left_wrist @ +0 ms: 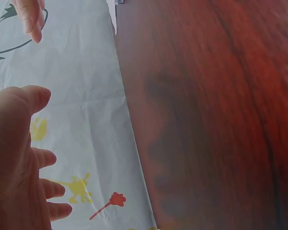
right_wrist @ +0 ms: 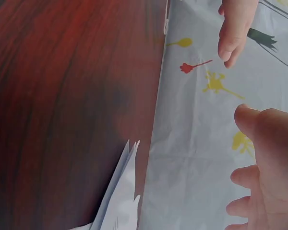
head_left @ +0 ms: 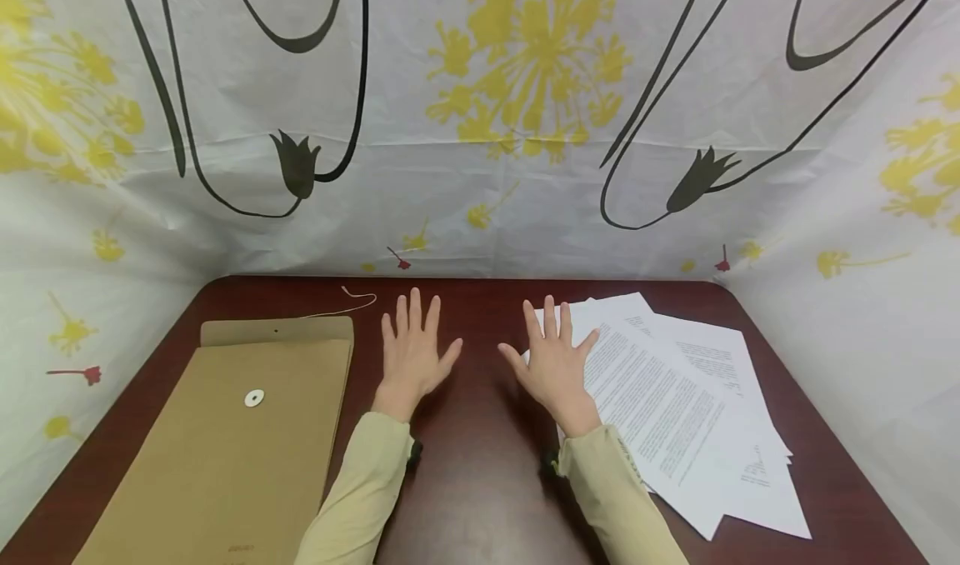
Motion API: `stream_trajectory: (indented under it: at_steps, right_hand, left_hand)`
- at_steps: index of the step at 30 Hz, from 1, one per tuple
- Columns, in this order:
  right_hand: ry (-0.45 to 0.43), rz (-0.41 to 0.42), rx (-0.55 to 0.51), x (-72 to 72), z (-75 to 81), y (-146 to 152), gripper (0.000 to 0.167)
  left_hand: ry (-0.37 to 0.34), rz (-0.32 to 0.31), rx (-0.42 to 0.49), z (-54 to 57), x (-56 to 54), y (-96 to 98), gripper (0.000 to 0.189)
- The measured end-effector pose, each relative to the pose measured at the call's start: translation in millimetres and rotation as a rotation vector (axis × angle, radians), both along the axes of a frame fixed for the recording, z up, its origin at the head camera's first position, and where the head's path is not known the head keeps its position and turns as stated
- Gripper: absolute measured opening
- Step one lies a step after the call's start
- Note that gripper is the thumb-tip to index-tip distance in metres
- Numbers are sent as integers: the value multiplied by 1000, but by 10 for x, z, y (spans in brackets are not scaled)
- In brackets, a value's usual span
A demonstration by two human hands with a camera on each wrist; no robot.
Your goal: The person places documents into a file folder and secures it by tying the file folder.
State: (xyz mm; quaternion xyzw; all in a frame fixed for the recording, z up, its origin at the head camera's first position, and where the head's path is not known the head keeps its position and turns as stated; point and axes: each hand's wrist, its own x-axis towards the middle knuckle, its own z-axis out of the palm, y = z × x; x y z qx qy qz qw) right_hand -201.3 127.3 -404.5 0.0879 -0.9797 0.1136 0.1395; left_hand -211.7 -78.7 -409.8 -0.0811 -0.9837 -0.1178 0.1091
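White printed paper sheets (head_left: 660, 407) lie in a loose, overlapping pile on the right side of the dark reddish-brown wooden table (head_left: 472, 490). Nearest to them we see the right hand (head_left: 553, 363), palm down with 5 fingers spread, raised above the tabletop; from the head view it overlaps the left edge of the pile, yet we see it apart from the paper in the right wrist view. Its grip is released, holding nothing. We find the left hand (head_left: 411, 352) likewise spread and raised, its grip released too, well apart from the right. Just beside it, on the left, we see a flat brown kraft-paper envelope (head_left: 225, 473) with 1 round white button (head_left: 254, 398). Its flap (head_left: 292, 332) is folded out toward the far edge, and a thin white string (head_left: 363, 305) trails from there across the wood. We note 2 pale beige sleeves (head_left: 363, 482) on the forearms. Beyond the table hangs white cloth (head_left: 405, 207) patterned with grey tulips and yellow blooms.
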Motion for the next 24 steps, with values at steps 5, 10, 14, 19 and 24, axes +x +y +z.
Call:
stream_trajectory:
  at_steps: [5,10,14,19,24]
  right_hand:
    - [-13,5,-3,11,14,-22,74]
    - [-26,14,2,10,-6,-62,75]
    - [-40,26,3,-4,-39,-114,74]
    - [-27,66,-67,-16,-68,-184,71]
    - [44,146,-147,-38,-134,-258,62]
  left_hand:
    - [-19,0,-12,1,3,-21,73]
    - [-65,-19,-15,22,58,-104,73]
    - [-110,-33,12,75,161,-228,73]
    - [-153,-33,12,143,318,-395,70]
    - [-151,-16,-13,181,539,-588,63]
